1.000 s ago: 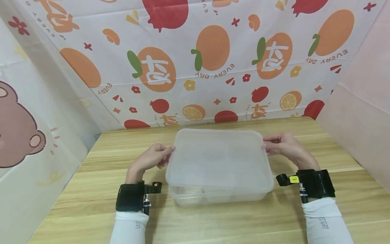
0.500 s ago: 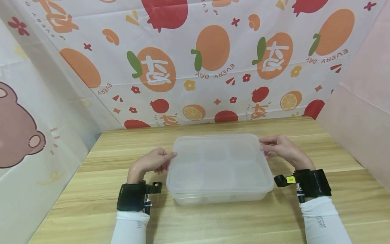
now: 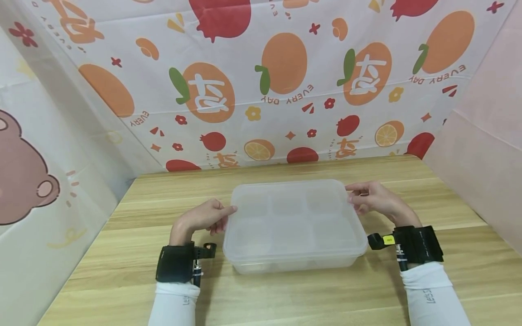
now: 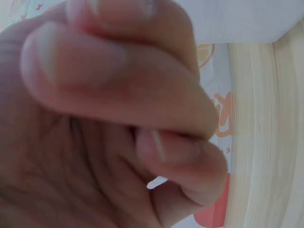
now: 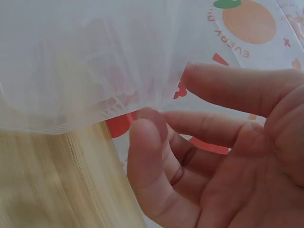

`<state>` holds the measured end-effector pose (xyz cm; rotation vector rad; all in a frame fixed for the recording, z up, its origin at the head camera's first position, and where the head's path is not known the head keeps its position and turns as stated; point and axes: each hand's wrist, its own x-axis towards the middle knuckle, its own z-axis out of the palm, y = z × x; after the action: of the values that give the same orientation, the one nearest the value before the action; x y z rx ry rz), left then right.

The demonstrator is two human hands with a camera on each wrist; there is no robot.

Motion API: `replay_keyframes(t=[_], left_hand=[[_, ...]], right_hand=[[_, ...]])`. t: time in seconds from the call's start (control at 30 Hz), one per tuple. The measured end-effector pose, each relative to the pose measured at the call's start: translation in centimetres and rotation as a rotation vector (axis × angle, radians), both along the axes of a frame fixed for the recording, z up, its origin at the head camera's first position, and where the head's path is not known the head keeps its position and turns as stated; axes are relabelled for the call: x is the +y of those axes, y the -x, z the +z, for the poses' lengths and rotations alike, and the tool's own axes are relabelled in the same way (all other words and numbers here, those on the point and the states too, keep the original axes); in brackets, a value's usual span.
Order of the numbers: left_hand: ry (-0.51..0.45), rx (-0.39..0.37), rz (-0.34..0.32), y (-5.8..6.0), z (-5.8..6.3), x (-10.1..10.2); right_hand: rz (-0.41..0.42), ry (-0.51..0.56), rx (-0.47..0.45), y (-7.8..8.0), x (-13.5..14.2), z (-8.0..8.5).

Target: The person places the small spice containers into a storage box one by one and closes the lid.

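Note:
A translucent lid [image 3: 291, 222] lies over a clear plastic box [image 3: 293, 265], and square compartments show faintly through it. At the lid's left edge, the thumb of my left hand [image 3: 204, 217] rests on top with the other fingers curled below. My right hand [image 3: 377, 201] holds the lid's right edge between thumb and fingers. Curled fingers of the left hand [image 4: 123, 90] fill the left wrist view, hiding its contact with the lid. In the right wrist view the right hand [image 5: 228, 133] has its fingertips at the translucent plastic edge.
The box stands on a wooden table [image 3: 122, 253]. A fruit-printed cloth [image 3: 244, 90] hangs behind the table. Plain pale cloth [image 3: 485, 136] closes off the right side, and a bear-printed cloth [image 3: 81, 149] the left.
The lid's far side has come down, and the lid now lies flatter on the box, with its compartments showing more clearly. Both hands have lowered slightly with it; the right one has shifted a little left.

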<state>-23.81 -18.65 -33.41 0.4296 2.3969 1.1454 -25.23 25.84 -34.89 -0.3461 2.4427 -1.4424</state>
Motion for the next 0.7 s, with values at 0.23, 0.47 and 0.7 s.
replay_keyframes(t=[0.23, 0.47, 0.7], left_hand=[[0.029, -0.006, -0.012, -0.08, 0.13, 0.02], [0.062, -0.013, 0.013, -0.22, 0.08, 0.16], [0.069, 0.018, 0.02, -0.17, 0.01, 0.33]], right_hand=[[0.051, 0.025, -0.061, -0.07, 0.27, 0.07], [0.189, 0.038, -0.132, -0.23, 0.82, 0.13], [0.229, 0.048, -0.108, -0.06, 0.73, -0.18]])
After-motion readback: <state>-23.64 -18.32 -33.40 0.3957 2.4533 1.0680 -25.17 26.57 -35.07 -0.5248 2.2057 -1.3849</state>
